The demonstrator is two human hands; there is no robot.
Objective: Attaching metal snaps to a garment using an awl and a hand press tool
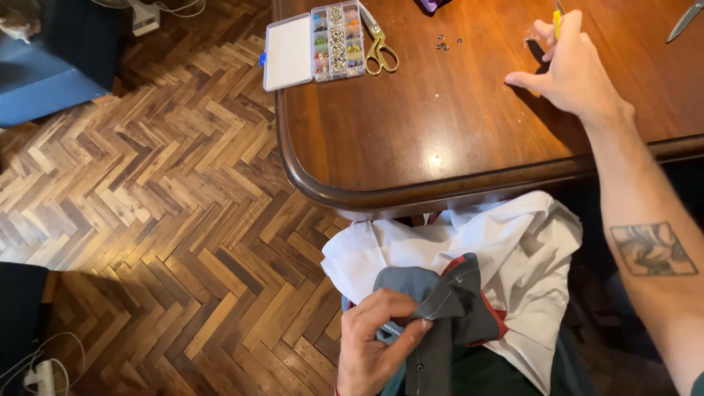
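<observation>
The left hand is down off the table, below its near edge, pinching a fold of grey fabric between thumb and fingers. The grip is closed tight on the stitched edge, and a bit of white thread shows right by the thumb. The grey piece has a red lining peeking out along its side and sits on top of a bundle of white cloth that bunches up in the lap, just under the table's rounded near corner.

The right hand is up on the wooden table, toward the far right part of it. It's curled around a small yellow-handled tool, with the thumb stretched out and its tip touching the tabletop. What kind of tool it is I can't tell, since only the top pokes out.

Further left near the far edge there's a clear compartment box of small bits with its lid flipped open, gold-handled scissors touching its right side, and a few loose metal snaps between the scissors and the right hand. Most of the middle and near part of the tabletop is bare wood, so plenty of room there. Herringbone floor off to the left.
</observation>
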